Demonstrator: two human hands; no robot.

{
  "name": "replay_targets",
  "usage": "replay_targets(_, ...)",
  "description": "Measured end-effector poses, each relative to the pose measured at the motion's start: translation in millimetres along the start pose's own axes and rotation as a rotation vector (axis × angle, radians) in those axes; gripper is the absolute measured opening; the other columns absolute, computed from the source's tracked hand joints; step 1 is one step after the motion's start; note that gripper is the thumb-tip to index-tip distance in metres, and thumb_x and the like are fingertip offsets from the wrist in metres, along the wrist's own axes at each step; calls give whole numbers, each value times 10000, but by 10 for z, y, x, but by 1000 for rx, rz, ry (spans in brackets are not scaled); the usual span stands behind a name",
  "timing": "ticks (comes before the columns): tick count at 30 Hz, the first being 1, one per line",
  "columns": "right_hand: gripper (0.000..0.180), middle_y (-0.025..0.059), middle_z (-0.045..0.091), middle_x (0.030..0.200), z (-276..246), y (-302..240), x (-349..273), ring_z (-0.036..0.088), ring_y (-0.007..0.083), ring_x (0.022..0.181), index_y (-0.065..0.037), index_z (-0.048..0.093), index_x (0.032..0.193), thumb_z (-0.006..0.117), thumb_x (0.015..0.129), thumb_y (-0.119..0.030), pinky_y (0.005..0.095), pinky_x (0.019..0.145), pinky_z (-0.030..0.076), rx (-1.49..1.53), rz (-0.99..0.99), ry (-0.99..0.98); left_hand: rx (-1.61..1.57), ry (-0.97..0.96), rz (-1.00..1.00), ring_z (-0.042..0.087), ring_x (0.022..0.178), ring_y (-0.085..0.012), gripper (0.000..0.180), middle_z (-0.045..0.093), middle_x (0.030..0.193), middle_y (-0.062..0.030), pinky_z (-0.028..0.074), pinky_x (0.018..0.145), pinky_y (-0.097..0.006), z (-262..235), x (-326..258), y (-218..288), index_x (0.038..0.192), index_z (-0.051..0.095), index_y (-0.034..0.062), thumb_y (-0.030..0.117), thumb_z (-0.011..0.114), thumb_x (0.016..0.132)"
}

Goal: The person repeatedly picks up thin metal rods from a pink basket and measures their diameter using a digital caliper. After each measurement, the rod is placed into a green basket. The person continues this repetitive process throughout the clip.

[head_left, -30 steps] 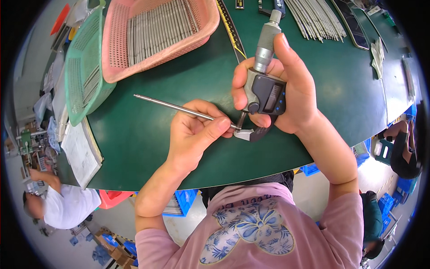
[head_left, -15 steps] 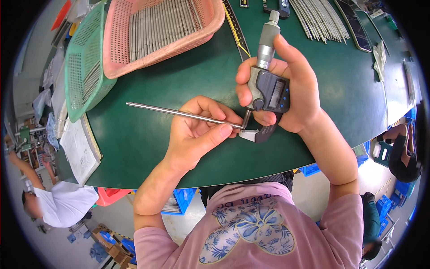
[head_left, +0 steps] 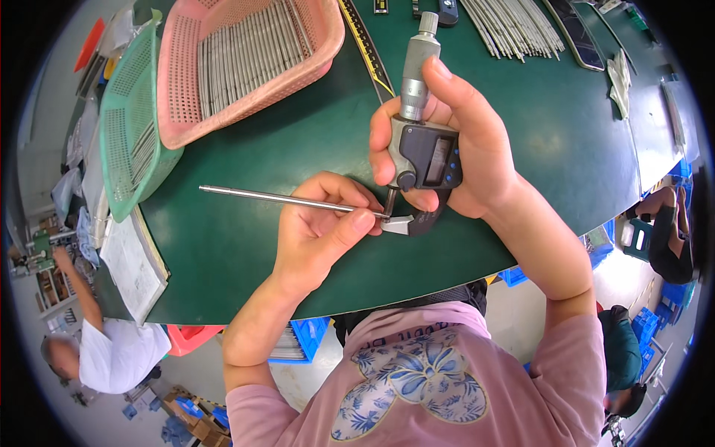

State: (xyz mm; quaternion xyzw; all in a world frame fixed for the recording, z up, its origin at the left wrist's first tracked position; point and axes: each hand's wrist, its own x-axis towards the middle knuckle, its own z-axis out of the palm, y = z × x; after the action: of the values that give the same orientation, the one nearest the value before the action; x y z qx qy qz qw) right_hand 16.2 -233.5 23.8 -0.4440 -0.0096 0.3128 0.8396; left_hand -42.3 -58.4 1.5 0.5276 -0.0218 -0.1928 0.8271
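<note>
My left hand (head_left: 316, 235) pinches a thin metal rod (head_left: 275, 197) between thumb and fingers near its right end. The rod's long free part points left, tilted slightly up. In my right hand (head_left: 477, 141) is a digital micrometer (head_left: 428, 153), its grey thimble pointing up and its frame curving round at the bottom. My fingers wrap around the micrometer body. The rod's right end lies in the gap between the micrometer's spindle and anvil; whether both faces touch it I cannot tell.
A pink basket (head_left: 246, 123) of metal rods stands at the upper left, overlapping a green basket (head_left: 123, 167). More rods (head_left: 514, 26) lie at the upper right beside a phone (head_left: 577, 37). A ruler (head_left: 365, 45) and papers (head_left: 134, 264) rest on the green table (head_left: 223, 276). A person (head_left: 112, 354) sits left.
Both hands, with the rod and micrometer, appear a little farther left in the picture. The table items have shifted left and up too. Both grips stay the same.
</note>
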Motion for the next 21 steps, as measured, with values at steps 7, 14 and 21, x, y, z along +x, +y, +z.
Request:
replay_targets(7,680,137,567,641,-1,35,15,453,125,379,13,560,824,233,854,-583,199,312,364,34,10,8,-6,-11,14,564,730,-135,132,571,820,-87,483,673,-256,-51,5,-30,854,492,-1,50,600,799)
replay_targets(14,686,146,565,672,-17,42,7,459,126,390,17,544,868,210,858,-582,197,317,369,84,18,-34,-15,-3,5,567,733,-136,131,572,825,-91,486,666,-257,-35,-11,-4,856,492,-7,58,594,803)
replay_targets(21,676,144,557,665,14,45,7,443,122,382,15,531,868,183,871,-564,191,312,359,30,-8,1,-8,-21,4,576,712,-137,116,575,827,-102,492,650,-255,-56,-3,3,848,489,-16,45,578,807)
